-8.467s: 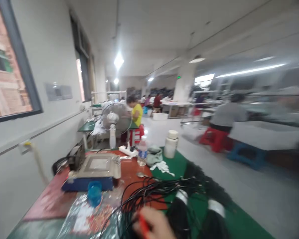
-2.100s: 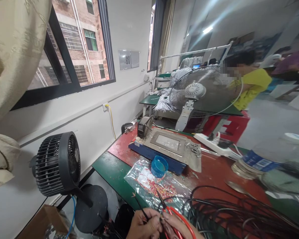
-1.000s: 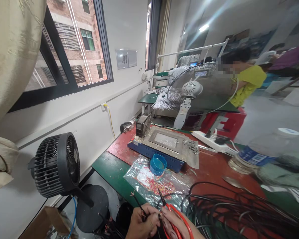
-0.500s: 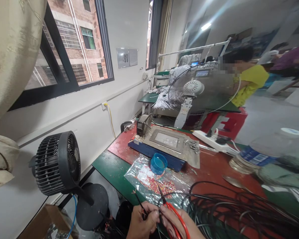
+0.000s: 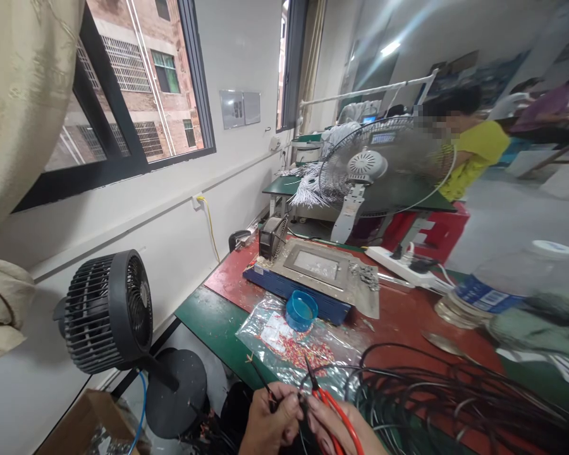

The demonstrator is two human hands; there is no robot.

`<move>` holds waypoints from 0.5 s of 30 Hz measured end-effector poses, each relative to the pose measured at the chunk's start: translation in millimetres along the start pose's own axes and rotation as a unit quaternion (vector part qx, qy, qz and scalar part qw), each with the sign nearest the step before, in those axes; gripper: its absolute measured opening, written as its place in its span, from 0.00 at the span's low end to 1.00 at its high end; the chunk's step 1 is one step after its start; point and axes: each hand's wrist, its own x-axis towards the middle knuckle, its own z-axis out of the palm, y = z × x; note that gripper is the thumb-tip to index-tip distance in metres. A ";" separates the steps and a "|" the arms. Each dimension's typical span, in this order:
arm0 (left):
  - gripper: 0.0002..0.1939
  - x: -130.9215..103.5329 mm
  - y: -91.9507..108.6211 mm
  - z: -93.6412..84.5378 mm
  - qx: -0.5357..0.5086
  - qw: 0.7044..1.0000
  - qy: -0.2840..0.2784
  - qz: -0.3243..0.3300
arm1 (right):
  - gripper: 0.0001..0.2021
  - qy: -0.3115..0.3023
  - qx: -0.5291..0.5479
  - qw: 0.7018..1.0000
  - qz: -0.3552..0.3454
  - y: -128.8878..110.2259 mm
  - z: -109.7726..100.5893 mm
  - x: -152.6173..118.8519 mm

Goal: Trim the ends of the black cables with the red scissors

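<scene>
Close together at the table's front edge, both hands work on a black cable. My left hand is closed round the black cable, whose stripped end with bare coppery wires sticks up to the left. My right hand is closed on red-handled scissors; their dark pointed blades aim up and away. The fingertips of both hands nearly meet, and the cable between them is partly hidden. Just beyond the hands lies a clear plastic bag with many small red and yellow bits on it.
A blue round container stands on the bag, before a blue heated-looking box with a metal top. Coiled black cables spread at right. Beyond are a bottle, power strip and large fan. A black fan stands left.
The stripped cable end has shifted slightly left and up. The scissors have moved a little to the right, staying in my right hand.
</scene>
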 end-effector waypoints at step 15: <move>0.20 -1.8 -2.2 -4.8 -0.030 0.998 -0.055 -0.018 | 0.28 0.061 -0.096 0.991 -0.067 -1.4 -3.3 3.7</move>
